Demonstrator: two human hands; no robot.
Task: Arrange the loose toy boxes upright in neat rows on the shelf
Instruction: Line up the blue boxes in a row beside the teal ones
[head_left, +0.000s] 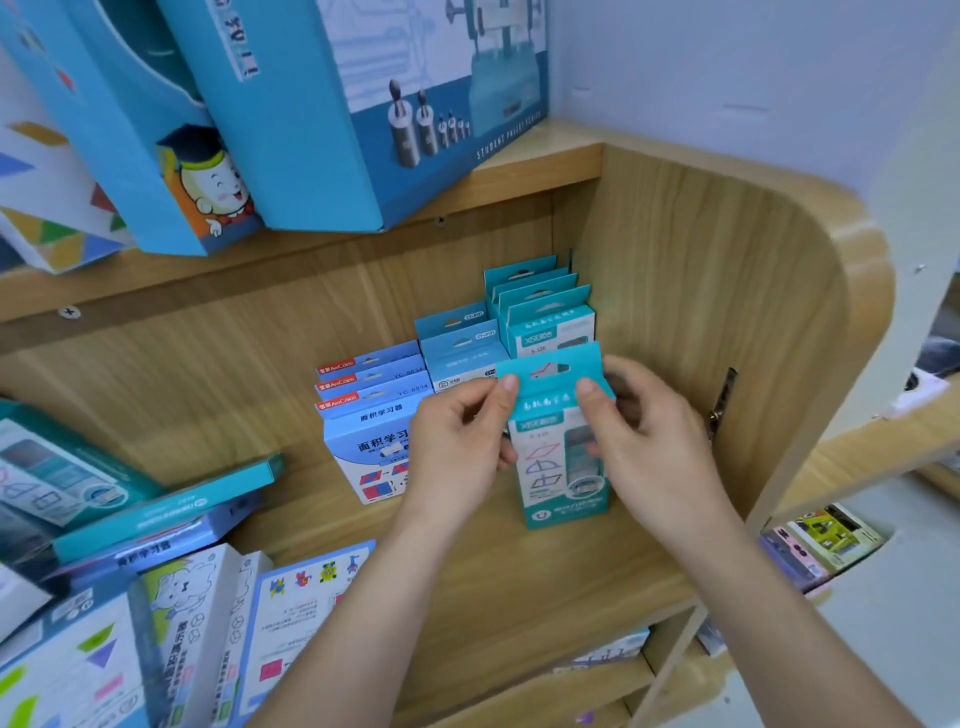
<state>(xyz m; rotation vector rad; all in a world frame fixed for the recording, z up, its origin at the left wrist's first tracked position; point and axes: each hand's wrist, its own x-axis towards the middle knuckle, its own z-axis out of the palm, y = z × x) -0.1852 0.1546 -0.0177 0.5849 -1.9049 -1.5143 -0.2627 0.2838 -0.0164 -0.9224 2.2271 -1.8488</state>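
pinched at the hang tab, a teal box (558, 452): left hand (457, 441) on the tab's left corner, right hand (649, 431) on its right, thumbs in front, other fingers curled behind. upright, long axis vertical, tab up, printed front toward the camera. bottom edge down at the shelf (519, 582), near its right end; touching or just above, cannot tell.

nearer than the grip and well to its left, a loose pile (166, 512) of boxes, some flat, some tilted, cut off by the frame edge. just left of the grip, a blue row (363, 410) with red labels, upright, its front box partly covered by the left hand. right behind the grip, a teal row (548, 317) of like boxes, tabs up. between those two rows, a pale row (460, 345), mostly hidden. right of the grip, the side wall (701, 291) with a blurred metal fitting (723, 400). farthest, above, big boxes (332, 119) leaning on the upper board. small print too blurred to read.
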